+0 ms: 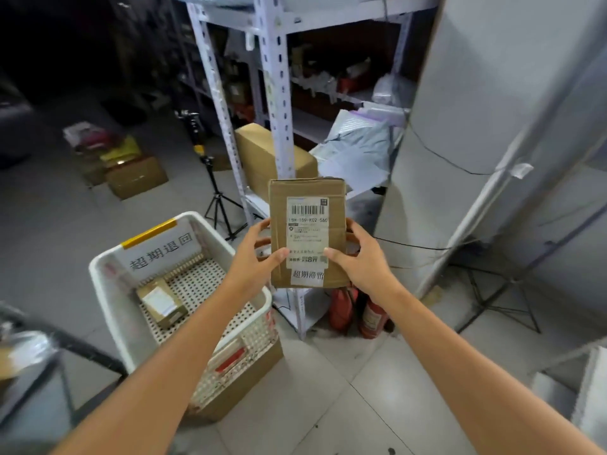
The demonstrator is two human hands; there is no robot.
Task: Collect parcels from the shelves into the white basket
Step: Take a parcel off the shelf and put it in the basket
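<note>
1. The left hand (259,254) and right hand (358,257) each grip a side edge of a flat cardboard parcel (307,231), thumbs on its label, up and right of the white basket (110,290); the fingers behind it are hidden
2. A small labelled box (162,302) lies on the basket floor, its print too blurred to read
3. Beyond the basket, the shelf rack (279,77) is cut off at the top, and its deeper shelves are too dark to make out
4. Right of the basket, red fire extinguishers (372,318) are partly hidden behind the parcel

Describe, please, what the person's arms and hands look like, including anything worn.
The left hand and right hand are bare: no gloves, and no rings or watch that I can see. The left forearm and right forearm are bare too, with no sleeve showing within the frame.
</note>
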